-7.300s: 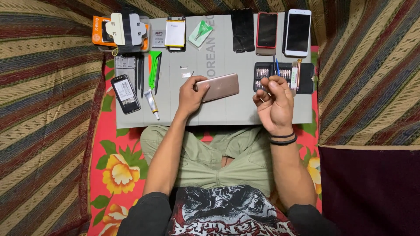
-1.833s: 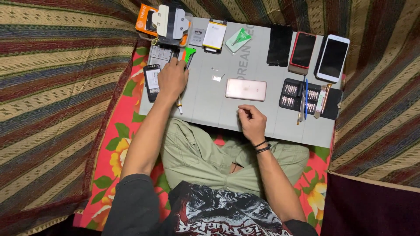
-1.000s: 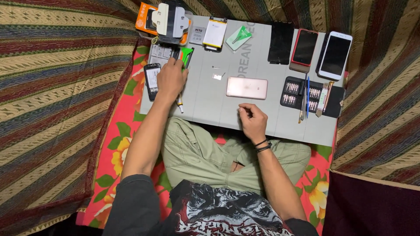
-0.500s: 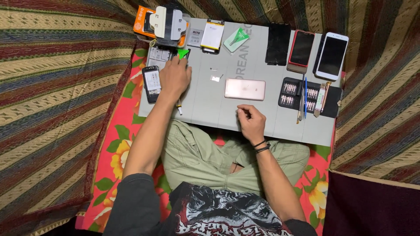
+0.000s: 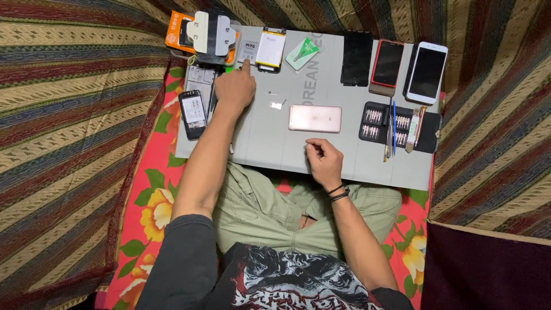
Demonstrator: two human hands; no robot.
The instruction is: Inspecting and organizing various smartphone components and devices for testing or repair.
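Observation:
My left hand [image 5: 234,89] reaches to the far left of the grey board [image 5: 270,143], index finger stretched toward a small package [image 5: 248,51] beside a yellow-and-white battery [image 5: 271,49]. I cannot tell whether it grips anything. My right hand [image 5: 325,162] rests near the board's front edge with its fingers curled loosely, just below a rose-gold phone [image 5: 315,118] lying face down. Nothing shows in that hand. Tiny white parts [image 5: 276,104] lie between the two hands.
A dark phone [image 5: 192,113] and an opened phone frame [image 5: 199,80] lie at the left edge. An orange box with a white clamp [image 5: 208,34] sits far left. A green packet [image 5: 302,54], black panel [image 5: 356,58], red phone [image 5: 387,64], white phone [image 5: 427,72] and screwdriver bit case [image 5: 398,127] lie to the right.
My left hand has moved forward from beside the dark phone toward the packages at the back. My right hand stays put near the front edge.

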